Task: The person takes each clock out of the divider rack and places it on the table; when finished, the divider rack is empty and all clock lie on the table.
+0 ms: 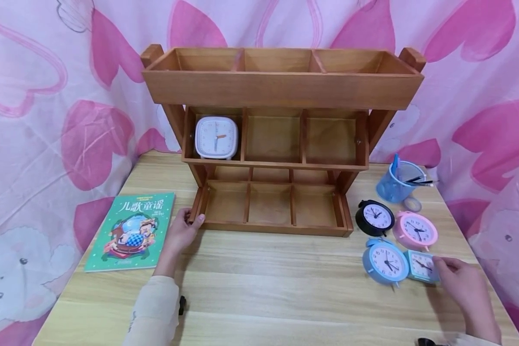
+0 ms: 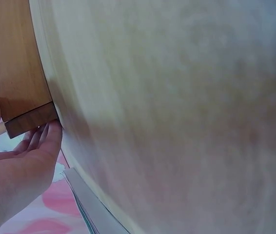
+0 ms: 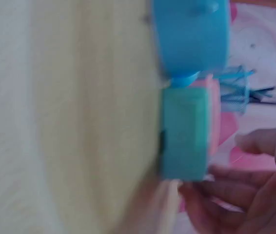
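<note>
My left hand (image 1: pixel 185 231) holds the lower left corner of a brown wooden shelf rack (image 1: pixel 281 91), thumb on the inner side and fingers round the outside; the left wrist view shows the fingers at the end of the wooden rack (image 2: pixel 30 119). At the right, my right hand (image 1: pixel 463 283) is at the right edge of a small teal square alarm clock (image 1: pixel 423 266). In the blurred right wrist view, the fingers of my right hand (image 3: pixel 245 187) reach the end of the teal clock (image 3: pixel 184 134), while the thumb stands apart from it.
A white square clock (image 1: pixel 216 137) sits in the rack's middle tier, left compartment. Around the teal clock stand a blue round clock (image 1: pixel 386 262), a black clock (image 1: pixel 375 217) and a pink clock (image 1: pixel 416 229). Behind them are a blue mesh pen cup (image 1: pixel 391 187) and a tape roll (image 1: pixel 412 204). A green book (image 1: pixel 131 230) lies left.
</note>
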The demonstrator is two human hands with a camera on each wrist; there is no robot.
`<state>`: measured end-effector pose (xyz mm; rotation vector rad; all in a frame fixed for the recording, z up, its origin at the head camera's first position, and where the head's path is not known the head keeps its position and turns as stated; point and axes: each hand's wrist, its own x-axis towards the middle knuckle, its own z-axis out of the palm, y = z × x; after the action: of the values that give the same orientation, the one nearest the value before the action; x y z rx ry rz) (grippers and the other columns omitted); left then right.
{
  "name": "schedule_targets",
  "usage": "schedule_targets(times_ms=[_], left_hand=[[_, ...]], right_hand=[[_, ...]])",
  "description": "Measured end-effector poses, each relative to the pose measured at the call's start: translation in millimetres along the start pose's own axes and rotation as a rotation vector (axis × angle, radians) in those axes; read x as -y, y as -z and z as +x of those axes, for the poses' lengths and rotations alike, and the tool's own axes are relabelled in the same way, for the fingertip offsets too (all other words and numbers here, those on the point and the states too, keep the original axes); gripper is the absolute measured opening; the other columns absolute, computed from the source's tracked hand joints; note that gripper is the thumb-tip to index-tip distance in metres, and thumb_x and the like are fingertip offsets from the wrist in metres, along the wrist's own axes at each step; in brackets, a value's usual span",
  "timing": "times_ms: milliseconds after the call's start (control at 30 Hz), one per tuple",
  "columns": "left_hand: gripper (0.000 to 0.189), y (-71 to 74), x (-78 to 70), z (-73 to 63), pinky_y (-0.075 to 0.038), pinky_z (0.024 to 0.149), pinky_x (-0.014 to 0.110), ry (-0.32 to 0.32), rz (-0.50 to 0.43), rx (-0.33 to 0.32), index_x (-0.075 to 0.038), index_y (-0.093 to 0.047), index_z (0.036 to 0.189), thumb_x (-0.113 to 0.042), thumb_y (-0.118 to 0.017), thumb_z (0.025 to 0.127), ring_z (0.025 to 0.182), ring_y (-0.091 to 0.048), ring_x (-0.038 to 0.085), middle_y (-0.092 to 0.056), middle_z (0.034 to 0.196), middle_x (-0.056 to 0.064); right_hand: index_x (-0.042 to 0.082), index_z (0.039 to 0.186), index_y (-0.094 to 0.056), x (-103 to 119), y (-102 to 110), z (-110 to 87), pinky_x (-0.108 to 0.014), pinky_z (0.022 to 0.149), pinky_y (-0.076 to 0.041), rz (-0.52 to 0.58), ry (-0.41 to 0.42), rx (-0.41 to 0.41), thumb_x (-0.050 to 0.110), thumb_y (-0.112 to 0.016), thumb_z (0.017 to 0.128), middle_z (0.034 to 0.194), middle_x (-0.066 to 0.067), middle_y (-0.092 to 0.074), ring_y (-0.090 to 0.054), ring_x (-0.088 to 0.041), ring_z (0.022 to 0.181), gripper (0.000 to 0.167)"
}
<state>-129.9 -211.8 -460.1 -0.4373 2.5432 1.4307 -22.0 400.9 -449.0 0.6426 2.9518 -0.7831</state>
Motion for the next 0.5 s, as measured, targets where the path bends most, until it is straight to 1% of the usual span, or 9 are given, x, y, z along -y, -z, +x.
schedule_targets(times_ms=[67, 133, 167, 233, 267, 300, 367, 433, 500], left_hand=[[0.062, -0.1, -0.6, 0.0, -0.037, 0.107, 0.054, 0.004, 0.006, 0.000, 0.002, -0.032, 0.147, -0.035, -0.053, 0.103, 0.123, -0.047, 0.038, -0.047, 0.140, 0.028], [0.062, 0.0, -1.0, 0.1, -0.037, 0.107, 0.054, 0.011, 0.014, -0.003, 0.001, -0.032, 0.147, -0.036, -0.054, 0.102, 0.122, -0.047, 0.037, -0.048, 0.139, 0.027], [0.062, 0.1, -0.9, 0.4, -0.037, 0.107, 0.054, 0.015, 0.015, -0.003, 0.000, -0.032, 0.147, -0.037, -0.054, 0.102, 0.121, -0.047, 0.037, -0.049, 0.138, 0.027], [0.062, 0.8, -0.5, 0.9, -0.037, 0.107, 0.054, 0.020, 0.011, -0.001, 0.000, -0.032, 0.147, -0.037, -0.053, 0.102, 0.122, -0.047, 0.037, -0.048, 0.139, 0.027], [0.063, 1.3, 0.0, 0.9, -0.037, 0.108, 0.054, 0.022, 0.011, -0.001, 0.000, -0.032, 0.147, -0.038, -0.053, 0.102, 0.122, -0.047, 0.037, -0.048, 0.139, 0.026], [0.063, 1.6, 0.4, 1.0, -0.037, 0.108, 0.054, 0.025, 0.010, -0.001, 0.000, -0.032, 0.147, -0.038, -0.053, 0.102, 0.122, -0.047, 0.037, -0.047, 0.140, 0.026], [0.064, 2.0, 0.8, 1.3, -0.037, 0.108, 0.054, 0.028, 0.007, 0.002, 0.000, -0.031, 0.148, -0.039, -0.053, 0.102, 0.123, -0.046, 0.037, -0.047, 0.140, 0.026], [0.064, 1.5, 0.8, 1.6, -0.036, 0.109, 0.054, 0.029, 0.009, 0.001, 0.000, -0.031, 0.148, -0.040, -0.053, 0.102, 0.123, -0.046, 0.037, -0.047, 0.141, 0.026], [0.064, 0.0, 0.8, 2.1, -0.036, 0.109, 0.054, 0.029, 0.010, 0.002, -0.001, -0.031, 0.148, -0.040, -0.053, 0.102, 0.123, -0.046, 0.037, -0.047, 0.141, 0.026]], right_hand=[[-0.017, 0.124, -0.056, 12, 5, -3.3, -0.058, 0.086, -0.037, 0.005, 0.001, -0.038, 0.035, -0.044, 0.102, 0.121, -0.038, -0.057, -0.050, -0.057, 0.110, 0.057], [-0.016, 0.125, -0.056, 33, 9, -7.2, -0.063, 0.091, -0.031, 0.022, 0.021, -0.078, 0.035, -0.045, 0.102, 0.121, -0.036, -0.058, -0.049, -0.058, 0.113, 0.056], [-0.015, 0.126, -0.057, 46, 10, -9.4, -0.061, 0.089, -0.033, 0.039, 0.044, -0.099, 0.034, -0.046, 0.102, 0.120, -0.035, -0.059, -0.050, -0.058, 0.112, 0.055], [-0.010, 0.127, -0.059, 78, 12, -13.5, -0.045, 0.084, -0.045, 0.081, 0.111, -0.129, 0.033, -0.049, 0.101, 0.119, -0.033, -0.062, -0.057, -0.054, 0.108, 0.051], [-0.007, 0.128, -0.060, 97, 12, -16.1, -0.037, 0.078, -0.048, 0.103, 0.156, -0.139, 0.032, -0.051, 0.101, 0.120, -0.032, -0.063, -0.059, -0.051, 0.106, 0.048], [-0.004, 0.127, -0.062, 115, 11, -18.2, -0.027, 0.075, -0.047, 0.134, 0.224, -0.170, 0.029, -0.053, 0.101, 0.117, -0.029, -0.066, -0.065, -0.042, 0.102, 0.043], [0.002, 0.126, -0.066, 152, 7, -22.6, -0.013, 0.066, -0.044, 0.211, 0.365, -0.216, 0.025, -0.057, 0.099, 0.116, -0.023, -0.069, -0.067, -0.023, 0.095, 0.036], [0.006, 0.126, -0.067, 189, 0, -25.6, -0.008, 0.068, -0.042, 0.292, 0.515, -0.243, 0.019, -0.061, 0.098, 0.114, -0.016, -0.071, -0.062, -0.007, 0.094, 0.031], [0.007, 0.125, -0.067, 223, -9, -26.8, -0.008, 0.072, -0.043, 0.358, 0.670, -0.263, 0.014, -0.063, 0.097, 0.111, -0.012, -0.072, -0.058, -0.001, 0.090, 0.030]])
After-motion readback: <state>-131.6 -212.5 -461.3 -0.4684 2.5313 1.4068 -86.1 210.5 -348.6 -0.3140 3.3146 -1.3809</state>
